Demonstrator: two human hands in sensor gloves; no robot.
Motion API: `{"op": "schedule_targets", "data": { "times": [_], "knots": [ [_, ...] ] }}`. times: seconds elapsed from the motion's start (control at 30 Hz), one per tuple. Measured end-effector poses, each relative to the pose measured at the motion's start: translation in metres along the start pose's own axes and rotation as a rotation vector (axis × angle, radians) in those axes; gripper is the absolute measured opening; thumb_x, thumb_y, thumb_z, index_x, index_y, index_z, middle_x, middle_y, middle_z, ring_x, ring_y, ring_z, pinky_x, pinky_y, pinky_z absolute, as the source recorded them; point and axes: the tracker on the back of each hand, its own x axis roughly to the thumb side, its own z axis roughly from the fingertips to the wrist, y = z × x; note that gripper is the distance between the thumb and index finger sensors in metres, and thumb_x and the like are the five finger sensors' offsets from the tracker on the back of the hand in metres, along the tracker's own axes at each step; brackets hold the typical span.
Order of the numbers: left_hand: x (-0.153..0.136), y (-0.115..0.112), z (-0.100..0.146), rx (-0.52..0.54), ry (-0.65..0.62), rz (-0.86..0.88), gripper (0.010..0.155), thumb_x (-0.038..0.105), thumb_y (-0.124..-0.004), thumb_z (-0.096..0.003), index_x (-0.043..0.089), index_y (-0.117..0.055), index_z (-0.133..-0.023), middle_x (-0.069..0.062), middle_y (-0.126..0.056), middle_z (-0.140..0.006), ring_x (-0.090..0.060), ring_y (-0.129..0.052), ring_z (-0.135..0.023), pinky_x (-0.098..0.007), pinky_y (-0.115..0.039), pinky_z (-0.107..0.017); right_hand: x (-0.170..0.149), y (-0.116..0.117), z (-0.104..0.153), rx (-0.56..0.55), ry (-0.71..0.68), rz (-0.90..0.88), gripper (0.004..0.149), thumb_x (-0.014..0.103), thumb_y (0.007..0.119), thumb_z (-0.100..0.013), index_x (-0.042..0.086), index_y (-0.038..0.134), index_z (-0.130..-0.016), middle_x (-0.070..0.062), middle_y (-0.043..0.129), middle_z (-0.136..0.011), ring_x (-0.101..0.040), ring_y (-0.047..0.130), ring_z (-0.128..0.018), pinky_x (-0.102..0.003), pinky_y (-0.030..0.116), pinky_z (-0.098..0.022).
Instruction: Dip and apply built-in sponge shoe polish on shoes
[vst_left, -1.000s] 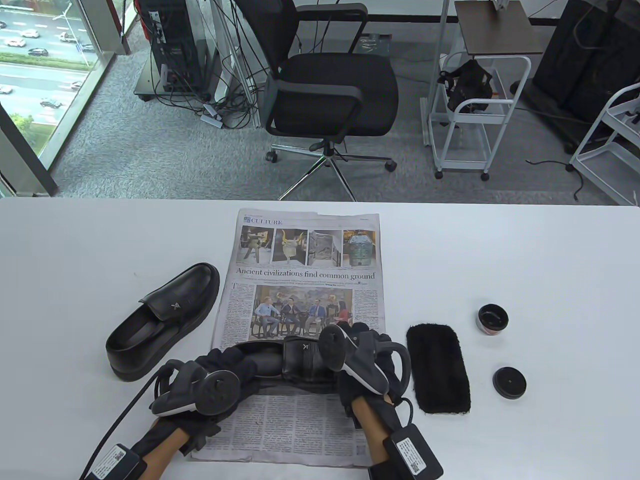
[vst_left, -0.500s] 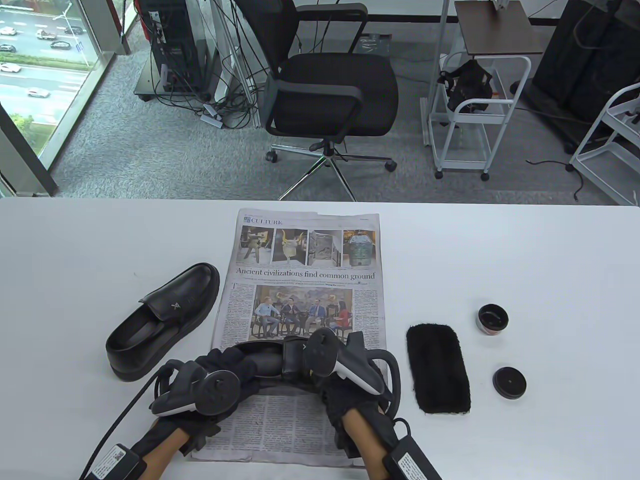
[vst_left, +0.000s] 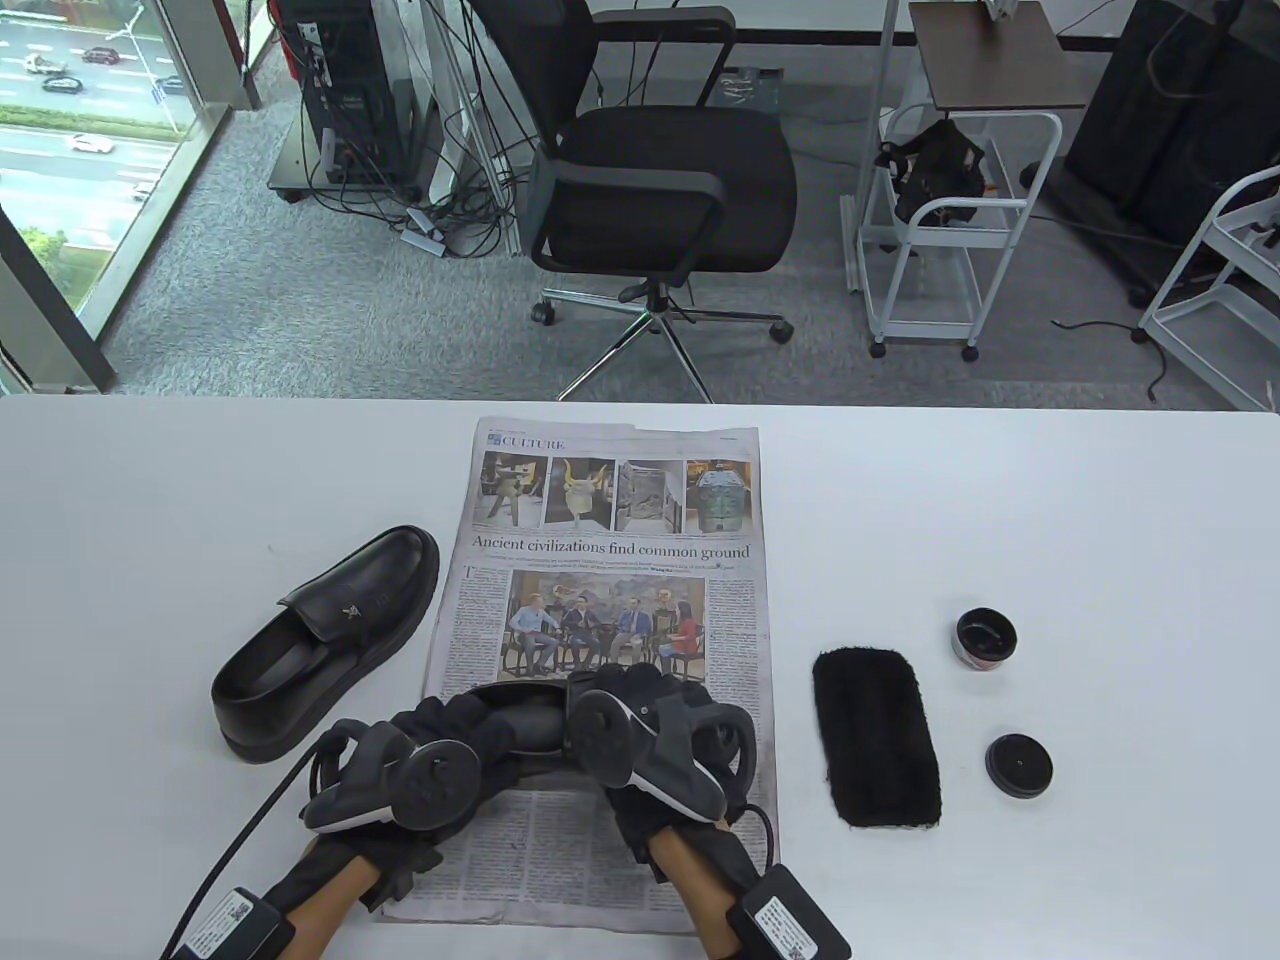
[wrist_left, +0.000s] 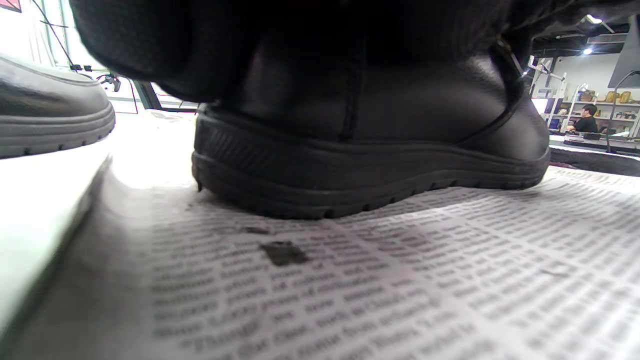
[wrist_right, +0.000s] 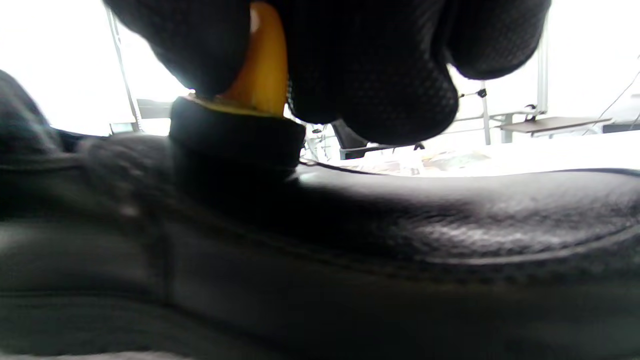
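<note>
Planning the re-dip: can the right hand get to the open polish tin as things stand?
Probably yes. The right hand pinches the sponge applicator against the shoe on the newspaper. The polish tin sits open to its right; only the flat black cloth lies between, low enough to pass over.

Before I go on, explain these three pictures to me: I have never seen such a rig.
Two gloved human hands work here, each with a tracker strapped on its back. One camera looks down at the white table; two sit on the wrists. The left hand steadies a black leather shoe standing on a spread newspaper. The right hand presses a yellow-handled black sponge applicator onto that shoe. Beside them lie a second black shoe, a black fuzzy cloth, an open polish tin and its lid.
</note>
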Motion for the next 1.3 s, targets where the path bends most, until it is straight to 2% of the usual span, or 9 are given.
{"op": "schedule_targets", "data": {
  "times": [0.23,0.37,0.5,0.7,0.87,0.97,1.1,1.2,1.3],
  "knots": [
    [0.000,0.000,0.000,0.000,0.000,0.000,0.046,0.049,-0.064,-0.0590,0.021,-0.069,-0.095,-0.012,-0.063,-0.096,-0.045,-0.079,-0.074,-0.064,-0.068,-0.060,-0.023,0.010,-0.009,0.047,0.115,0.065,0.047,0.031,0.077,-0.043,0.012,0.077,-0.086,-0.015,0.090,-0.070,-0.030,0.096,-0.049,-0.061,0.074,-0.056],
    [0.000,0.000,0.000,0.000,0.000,0.000,0.046,0.049,-0.064,-0.0591,0.021,-0.069,-0.095,-0.012,-0.063,-0.096,-0.045,-0.079,-0.074,-0.064,-0.068,-0.060,-0.035,0.005,-0.007,0.078,0.170,0.114,0.047,0.030,0.078,-0.042,0.013,0.078,-0.086,-0.016,0.090,-0.070,-0.030,0.096,-0.049,-0.061,0.073,-0.056],
    [0.000,0.000,0.000,0.000,0.000,-0.001,0.046,0.049,-0.064,-0.0590,0.021,-0.069,-0.095,-0.012,-0.064,-0.096,-0.045,-0.079,-0.074,-0.064,-0.068,-0.060,-0.045,-0.006,-0.004,0.159,0.227,0.148,0.046,0.031,0.081,-0.042,0.015,0.081,-0.085,-0.016,0.091,-0.070,-0.029,0.096,-0.048,-0.060,0.075,-0.055],
    [0.000,0.000,0.000,0.000,0.000,-0.001,0.046,0.049,-0.064,-0.0590,0.021,-0.069,-0.095,-0.012,-0.063,-0.096,-0.045,-0.079,-0.074,-0.064,-0.068,-0.060,-0.046,-0.013,0.002,0.306,0.246,0.079,0.047,0.034,0.083,-0.042,0.011,0.082,-0.083,-0.014,0.094,-0.065,-0.026,0.098,-0.043,-0.058,0.078,-0.052],
    [0.000,0.000,0.001,0.000,-0.001,-0.001,0.046,0.049,-0.064,-0.0591,0.021,-0.069,-0.095,-0.012,-0.063,-0.096,-0.045,-0.079,-0.074,-0.064,-0.068,-0.060,-0.032,-0.012,0.004,0.362,0.188,-0.035,0.048,0.037,0.082,-0.042,0.009,0.082,-0.081,-0.013,0.095,-0.060,-0.024,0.099,-0.039,-0.057,0.080,-0.050],
    [0.000,0.000,0.000,0.000,-0.001,-0.001,0.046,0.049,-0.064,-0.0591,0.021,-0.069,-0.095,-0.012,-0.063,-0.096,-0.045,-0.079,-0.074,-0.064,-0.068,-0.060,-0.022,-0.010,0.005,0.324,0.132,-0.118,0.048,0.037,0.081,-0.042,0.010,0.081,-0.081,-0.013,0.094,-0.061,-0.024,0.098,-0.040,-0.057,0.079,-0.051],
    [0.000,0.000,0.000,0.000,-0.002,-0.001,0.046,0.049,-0.064,-0.0591,0.021,-0.069,-0.095,-0.013,-0.063,-0.096,-0.045,-0.079,-0.074,-0.064,-0.068,-0.060,-0.012,-0.005,0.002,0.139,0.000,-0.195,0.047,0.035,0.080,-0.042,0.010,0.080,-0.082,-0.013,0.093,-0.063,-0.026,0.097,-0.043,-0.058,0.077,-0.052],
    [0.000,0.000,0.000,0.000,-0.002,-0.001,0.046,0.049,-0.064,-0.0590,0.020,-0.069,-0.095,-0.013,-0.063,-0.096,-0.045,-0.079,-0.074,-0.064,-0.068,-0.060,-0.010,-0.001,0.000,0.012,-0.018,-0.166,0.047,0.036,0.080,-0.042,0.013,0.081,-0.082,-0.012,0.093,-0.065,-0.030,0.097,-0.046,-0.060,0.075,-0.053],
    [0.000,0.000,0.000,0.000,-0.003,-0.001,0.046,0.049,-0.064,-0.0591,0.020,-0.069,-0.095,-0.013,-0.063,-0.096,-0.045,-0.079,-0.074,-0.064,-0.068,-0.060,-0.012,0.003,-0.003,-0.022,0.024,-0.064,0.048,0.037,0.079,-0.041,0.013,0.080,-0.083,-0.012,0.093,-0.068,-0.031,0.096,-0.048,-0.061,0.074,-0.054]
  ]
}}
